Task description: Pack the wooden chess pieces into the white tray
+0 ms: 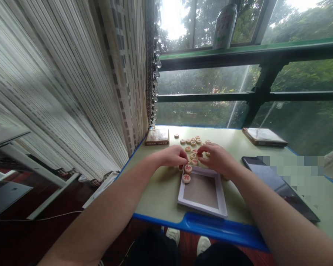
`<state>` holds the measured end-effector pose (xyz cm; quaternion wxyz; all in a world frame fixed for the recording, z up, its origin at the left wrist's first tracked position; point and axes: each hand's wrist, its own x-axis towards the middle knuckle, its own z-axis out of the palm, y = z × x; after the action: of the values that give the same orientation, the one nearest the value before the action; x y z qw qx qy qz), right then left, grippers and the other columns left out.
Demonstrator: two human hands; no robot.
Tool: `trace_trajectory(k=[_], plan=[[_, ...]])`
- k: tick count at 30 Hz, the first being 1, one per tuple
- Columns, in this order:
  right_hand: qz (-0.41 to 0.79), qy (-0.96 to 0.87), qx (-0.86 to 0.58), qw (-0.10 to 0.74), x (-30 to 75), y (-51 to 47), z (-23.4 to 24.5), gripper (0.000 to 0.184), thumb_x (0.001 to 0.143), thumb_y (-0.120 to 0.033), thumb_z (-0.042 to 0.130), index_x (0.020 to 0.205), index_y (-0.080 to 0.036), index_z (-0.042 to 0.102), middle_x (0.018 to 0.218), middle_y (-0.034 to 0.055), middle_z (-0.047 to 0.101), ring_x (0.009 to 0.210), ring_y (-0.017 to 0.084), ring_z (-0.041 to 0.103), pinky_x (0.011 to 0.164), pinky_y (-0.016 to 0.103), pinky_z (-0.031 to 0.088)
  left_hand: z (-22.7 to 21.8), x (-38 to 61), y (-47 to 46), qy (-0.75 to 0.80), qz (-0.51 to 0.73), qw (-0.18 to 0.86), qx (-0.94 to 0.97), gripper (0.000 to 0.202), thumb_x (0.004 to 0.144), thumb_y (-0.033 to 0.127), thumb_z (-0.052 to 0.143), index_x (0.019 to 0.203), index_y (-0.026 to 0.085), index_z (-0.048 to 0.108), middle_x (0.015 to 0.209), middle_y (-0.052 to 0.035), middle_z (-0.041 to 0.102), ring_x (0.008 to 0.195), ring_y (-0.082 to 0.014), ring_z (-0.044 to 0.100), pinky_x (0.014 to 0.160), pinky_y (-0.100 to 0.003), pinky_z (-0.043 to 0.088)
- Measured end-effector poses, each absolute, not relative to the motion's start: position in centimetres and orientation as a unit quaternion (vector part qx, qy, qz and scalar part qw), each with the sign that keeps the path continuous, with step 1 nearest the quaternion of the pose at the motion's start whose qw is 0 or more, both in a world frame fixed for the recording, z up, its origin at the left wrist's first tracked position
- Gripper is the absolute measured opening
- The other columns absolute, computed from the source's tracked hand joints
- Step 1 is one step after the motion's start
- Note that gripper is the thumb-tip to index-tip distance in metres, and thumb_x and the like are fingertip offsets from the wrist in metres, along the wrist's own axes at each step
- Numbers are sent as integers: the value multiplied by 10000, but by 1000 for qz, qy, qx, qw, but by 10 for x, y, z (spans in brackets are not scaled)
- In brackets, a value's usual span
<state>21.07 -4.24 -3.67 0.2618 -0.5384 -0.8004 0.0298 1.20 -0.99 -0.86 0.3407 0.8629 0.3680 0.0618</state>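
2 forearms – 1 box w/ 2 pcs.

Probably a room at home, string curtain, blue-edged desk, dark-red floor, window onto trees

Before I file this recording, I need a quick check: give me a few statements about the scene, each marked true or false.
1. The xiangqi piece marked 相 lies at the left side of the open box. True.
2. The drink can stands on the table. False: the can stands on the window ledge.
3. The right hand has its fingertips at the loose pieces beyond the box. True.
4. The tablet lies left of the box. False: the tablet lies to its right.
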Motion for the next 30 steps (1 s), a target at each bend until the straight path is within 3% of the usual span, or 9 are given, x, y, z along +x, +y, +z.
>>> trace_trajectory(k=[7, 13, 22, 30], plan=[[83, -809, -468, 346, 200, -63, -25, 295, 688, -259, 604, 977, -200, 597, 843, 41, 638, 739, 163, 581, 657, 278, 448, -7, 12, -9, 378, 65, 352, 854, 214, 637, 177, 498, 680, 97, 692, 589, -36, 645, 541, -103, 542, 502, -175, 388], [149, -858, -397, 289, 189, -84, -11, 123, 734, -272, 610, 829, -207, 652, 818, 28, 647, 745, 146, 576, 683, 270, 446, -8, 10, -7, 365, 58, 352, 860, 207, 642, 201, 510, 671, 96, 687, 566, -18, 616, 513, -86, 495, 488, -173, 362], [133, -885, -377, 240, 182, -88, -17, 166, 703, -300, 673, 854, -233, 672, 891, 46, 615, 902, 200, 545, 831, 352, 421, -5, 8, -9, 366, 48, 368, 853, 178, 628, 209, 519, 616, 113, 668, 508, 3, 573, 488, -82, 465, 460, -179, 330], [116, -893, -372, 224, 181, -87, -22, 145, 713, -301, 662, 845, -242, 670, 863, 34, 607, 889, 194, 538, 877, 377, 385, -6, 8, -8, 378, 35, 343, 859, 157, 606, 206, 500, 553, 111, 614, 504, -5, 560, 474, -81, 440, 446, -189, 310]])
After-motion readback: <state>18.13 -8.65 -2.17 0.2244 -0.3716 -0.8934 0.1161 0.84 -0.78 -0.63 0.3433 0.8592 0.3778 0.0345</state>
